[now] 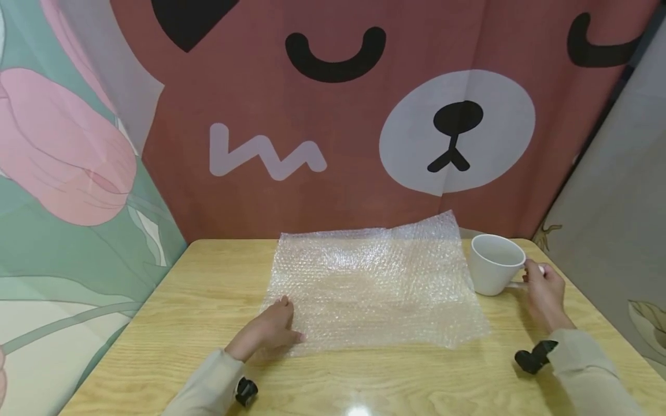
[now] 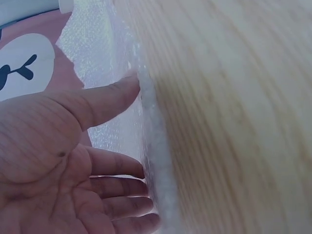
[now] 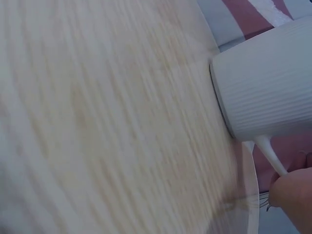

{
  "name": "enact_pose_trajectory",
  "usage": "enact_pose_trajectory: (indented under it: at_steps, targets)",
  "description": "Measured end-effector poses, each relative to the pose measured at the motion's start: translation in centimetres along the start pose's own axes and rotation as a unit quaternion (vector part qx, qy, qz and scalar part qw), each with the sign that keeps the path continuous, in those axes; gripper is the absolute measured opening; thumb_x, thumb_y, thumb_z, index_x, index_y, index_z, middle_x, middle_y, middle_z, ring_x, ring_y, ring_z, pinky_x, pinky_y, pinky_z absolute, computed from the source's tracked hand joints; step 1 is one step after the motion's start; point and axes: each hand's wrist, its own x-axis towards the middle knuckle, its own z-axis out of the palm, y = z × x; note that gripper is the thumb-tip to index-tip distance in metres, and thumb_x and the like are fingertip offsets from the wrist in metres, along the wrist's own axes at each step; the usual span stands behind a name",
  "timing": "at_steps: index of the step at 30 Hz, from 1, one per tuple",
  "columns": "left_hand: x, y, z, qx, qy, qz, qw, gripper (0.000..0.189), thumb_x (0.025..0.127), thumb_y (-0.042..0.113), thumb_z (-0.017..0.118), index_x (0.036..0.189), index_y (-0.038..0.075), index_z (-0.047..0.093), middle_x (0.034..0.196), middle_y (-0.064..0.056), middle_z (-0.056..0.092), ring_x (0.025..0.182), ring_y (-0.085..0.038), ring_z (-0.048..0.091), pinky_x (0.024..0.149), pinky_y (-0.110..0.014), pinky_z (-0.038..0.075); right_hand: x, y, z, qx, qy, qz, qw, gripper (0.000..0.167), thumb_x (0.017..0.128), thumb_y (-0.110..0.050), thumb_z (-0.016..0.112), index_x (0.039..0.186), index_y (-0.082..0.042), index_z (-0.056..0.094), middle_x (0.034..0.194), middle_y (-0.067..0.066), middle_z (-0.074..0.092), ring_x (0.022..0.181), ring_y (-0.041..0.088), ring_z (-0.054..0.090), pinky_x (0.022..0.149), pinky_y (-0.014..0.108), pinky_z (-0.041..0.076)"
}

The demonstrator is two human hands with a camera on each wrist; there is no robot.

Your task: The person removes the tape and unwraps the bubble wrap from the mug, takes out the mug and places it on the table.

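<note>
A sheet of clear bubble wrap (image 1: 374, 289) lies spread across the middle of the table, its far right corner raised a little. My left hand (image 1: 270, 326) rests at the sheet's near left edge; in the left wrist view the fingers (image 2: 122, 187) are nearly straight, with thumb and fingertips touching the wrap. On the right stands a white mug (image 1: 494, 268), upright beside the wrap's right edge. My right hand (image 1: 545, 292) grips the mug by its handle. The right wrist view shows the mug's ribbed side (image 3: 268, 83) and base close to the tabletop, with only part of the hand.
The wooden table (image 1: 333, 381) has its far edge against a hanging cloth (image 1: 333, 190) printed with a bear's face. Other printed cloths hang on the left (image 1: 67, 150) and right (image 1: 614, 219). Both wrists carry small black devices below the sleeves.
</note>
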Motion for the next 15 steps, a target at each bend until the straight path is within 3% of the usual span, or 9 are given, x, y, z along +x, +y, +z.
enact_pose_trajectory:
  at_steps: [3, 6, 10, 12, 13, 15]
  targets:
    - [0.1, -0.1, -0.1, 0.012, 0.022, 0.012, 0.9996, 0.041, 0.079, 0.029, 0.081, 0.073, 0.006, 0.048, 0.134, -0.039, 0.042, 0.124, -0.051, 0.041, 0.101, -0.054, 0.038, 0.2, 0.2, -0.2, 0.01, -0.005, -0.011, 0.9999, 0.031, 0.093, -0.017, 0.061, 0.063, -0.012, 0.056, 0.064, -0.008, 0.052, 0.067, 0.006, 0.049, 0.058, 0.012, 0.04]
    - [0.1, -0.3, -0.1, 0.018, 0.039, 0.03, 0.9986, 0.041, 0.078, 0.031, 0.082, 0.078, 0.004, 0.051, 0.13, -0.038, 0.047, 0.118, -0.05, 0.047, 0.096, -0.054, 0.043, 0.3, 0.2, -0.7, 0.0, -0.005, -0.019, 0.9998, 0.027, 0.092, -0.015, 0.063, 0.066, -0.013, 0.059, 0.064, -0.009, 0.055, 0.067, 0.005, 0.05, 0.059, 0.011, 0.041]
    - [0.2, -0.5, -0.5, 0.044, 0.069, 0.067, 0.9944, 0.046, 0.084, 0.028, 0.076, 0.1, -0.012, 0.06, 0.13, -0.039, 0.047, 0.12, -0.051, 0.046, 0.099, -0.057, 0.039, 0.2, -0.4, -1.4, -0.03, -0.004, -0.042, 0.9986, 0.01, 0.091, -0.015, 0.067, 0.081, -0.016, 0.065, 0.073, -0.013, 0.061, 0.074, 0.002, 0.054, 0.062, 0.007, 0.041]
    - [0.1, -0.7, -0.9, 0.038, 0.089, 0.068, 0.993, 0.055, 0.087, 0.026, 0.073, 0.116, -0.017, 0.057, 0.132, -0.039, 0.045, 0.121, -0.051, 0.045, 0.101, -0.057, 0.037, 0.0, -0.9, -1.8, -0.064, -0.016, -0.057, 0.9962, 0.003, 0.092, -0.02, 0.067, 0.09, -0.021, 0.066, 0.081, -0.018, 0.061, 0.079, -0.001, 0.053, 0.064, 0.006, 0.041]
    - [0.0, -0.9, -1.1, 0.03, 0.098, 0.065, 0.9925, 0.059, 0.089, 0.026, 0.071, 0.124, -0.018, 0.053, 0.135, -0.038, 0.043, 0.124, -0.05, 0.043, 0.102, -0.057, 0.035, -0.2, -1.2, -2.0, -0.096, -0.023, -0.072, 0.9925, 0.002, 0.093, -0.023, 0.066, 0.095, -0.024, 0.067, 0.085, -0.02, 0.06, 0.082, -0.003, 0.052, 0.065, 0.005, 0.039]
    - [-0.3, -1.1, -1.5, 0.01, 0.116, 0.059, 0.9914, 0.064, 0.092, 0.026, 0.068, 0.133, -0.017, 0.046, 0.14, -0.035, 0.039, 0.128, -0.049, 0.039, 0.104, -0.057, 0.034, -0.6, -1.9, -2.6, -0.164, -0.048, -0.103, 0.9798, 0.017, 0.096, -0.031, 0.062, 0.11, -0.025, 0.067, 0.096, -0.023, 0.057, 0.088, -0.006, 0.048, 0.068, 0.005, 0.037]
